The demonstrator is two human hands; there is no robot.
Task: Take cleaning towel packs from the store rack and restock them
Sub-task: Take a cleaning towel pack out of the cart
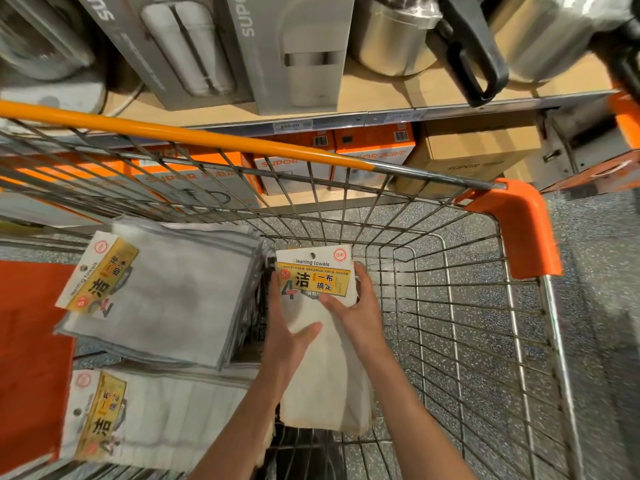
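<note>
Over the wire cart (pixel 450 306), both hands are gripping one white towel pack (pixel 322 341): left hand (pixel 287 337) curled round its edge, right hand (pixel 356 306) pinching the label, seemingly steadying it beside the stacked packs (pixel 156 299).

The towel pack (pixel 323 344) is creamy off-white cloth under a white header card (pixel 313 273) with a yellow band, black characters and a small red round mark; the grey towel pack (pixel 166 299) beside it is pale grey with darker grey edge stripes and a like white-and-yellow card. The cart (pixel 450 306) is silver wire mesh with an orange handle bar (pixel 180 135) and orange corner cap (pixel 516 223), over a floor (pixel 595 258) of grey speckle. On the pale wood shelf (pixel 398 95) stand grey boxes (pixel 294 50) lettered white, steel kettles (pixel 398 32) with black handles, and below them orange-and-white boxes (pixel 374 150).
</note>
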